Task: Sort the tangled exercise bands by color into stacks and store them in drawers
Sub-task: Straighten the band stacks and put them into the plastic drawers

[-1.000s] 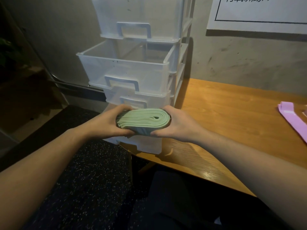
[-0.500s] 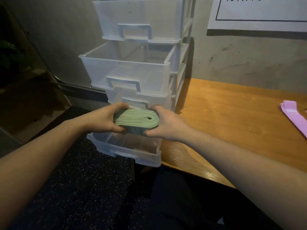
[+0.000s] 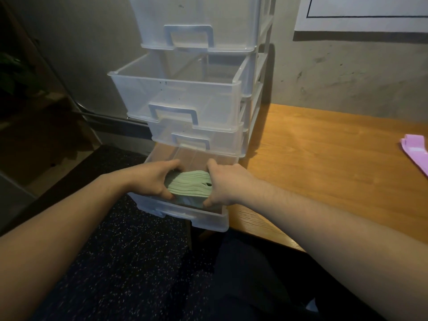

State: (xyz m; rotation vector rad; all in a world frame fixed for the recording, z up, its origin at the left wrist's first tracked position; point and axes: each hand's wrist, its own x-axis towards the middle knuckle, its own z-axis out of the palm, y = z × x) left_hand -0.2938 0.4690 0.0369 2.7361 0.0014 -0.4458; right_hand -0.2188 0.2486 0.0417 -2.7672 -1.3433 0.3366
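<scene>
Both hands are clasped around a thick stack of folded pale green rubber exercise bands (image 3: 188, 186), one at each end. The left hand (image 3: 151, 179) curls its fingers over the far edge with the thumb tucked under the near corner; the right hand (image 3: 223, 184) grips the other end the same way, thumb low at the front. The stack sits inside the pulled-out bottom drawer (image 3: 185, 215) of a translucent white plastic drawer tower (image 3: 254, 93), towards the front wall; whether it already rests on the drawer floor I cannot tell.

Above it, the next drawer (image 3: 199, 144) with a pale blue handle is nearly closed, the one above that (image 3: 176, 98) is drawn well out, and the top visible drawer (image 3: 196, 24) is pushed in.

The tower stands at the left end of a wooden desk (image 3: 324, 158) with an orange-brown grain. Far off at the right edge of the desk lies a flat pink exercise band (image 3: 414, 151), well apart from the drawers. A white paper sheet with a black border (image 3: 361, 12) hangs on the grey concrete wall (image 3: 347, 72). Dark speckled flooring (image 3: 129, 258) lies below the arms.
</scene>
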